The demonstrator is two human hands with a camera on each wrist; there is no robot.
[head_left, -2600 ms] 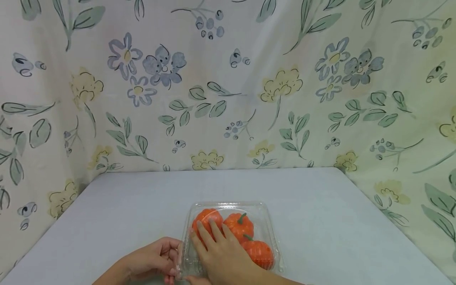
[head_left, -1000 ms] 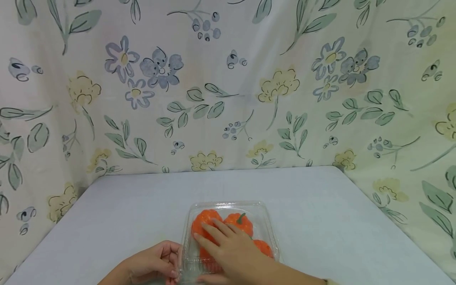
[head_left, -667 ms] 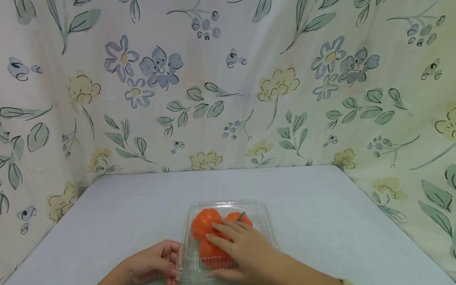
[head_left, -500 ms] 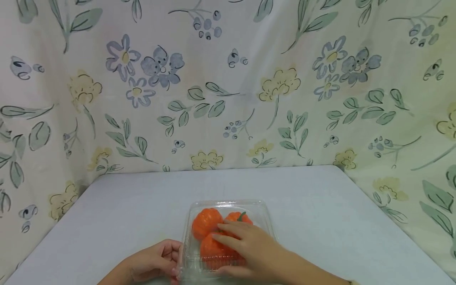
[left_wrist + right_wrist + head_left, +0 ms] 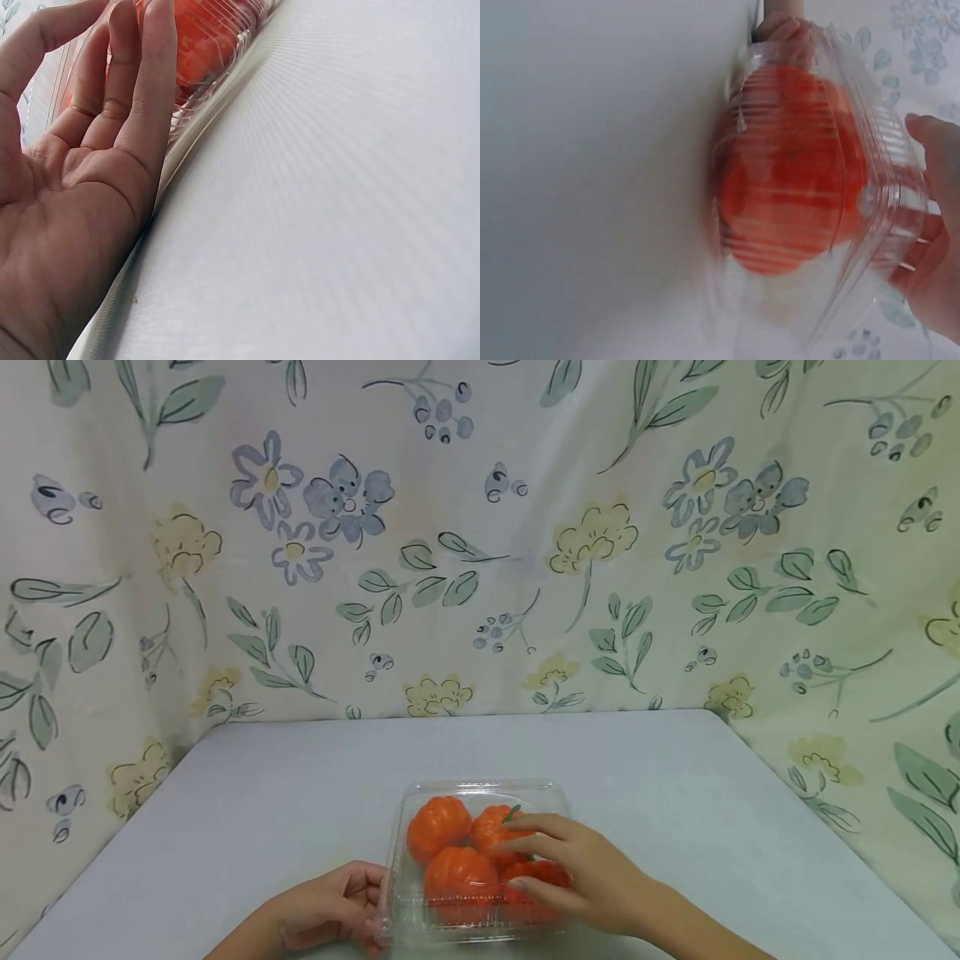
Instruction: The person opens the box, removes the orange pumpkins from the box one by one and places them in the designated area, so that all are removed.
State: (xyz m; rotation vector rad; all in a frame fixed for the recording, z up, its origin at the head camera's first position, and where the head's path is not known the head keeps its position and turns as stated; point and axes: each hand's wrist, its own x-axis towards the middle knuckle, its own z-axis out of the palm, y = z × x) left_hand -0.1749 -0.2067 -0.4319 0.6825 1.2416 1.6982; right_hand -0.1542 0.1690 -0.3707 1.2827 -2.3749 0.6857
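Note:
A clear plastic box [image 5: 408,868] stands at the near middle of the table, holding several orange pumpkins [image 5: 461,877] with green stems. At its near left side, my left hand [image 5: 330,906] holds the box's edge between thumb and bent fingers. In the left wrist view, the palm of that hand [image 5: 82,180] shows beside the box's ribbed wall. My right hand [image 5: 577,877] lies over the right side of the box, its fingers spread and slightly bent above the right pumpkins. The right wrist view is blurred, so whether those fingers touch the plastic is unclear.
A white cloth-covered table [image 5: 300,785] extends around the box. Behind it and along both sides hangs a curtain [image 5: 465,635] with blue, yellow and green flowers and leaves.
My right hand has slid from the left side of the box to its right side, uncovering the left pumpkins. The left hand stays at the box's left edge; the box has hardly moved.

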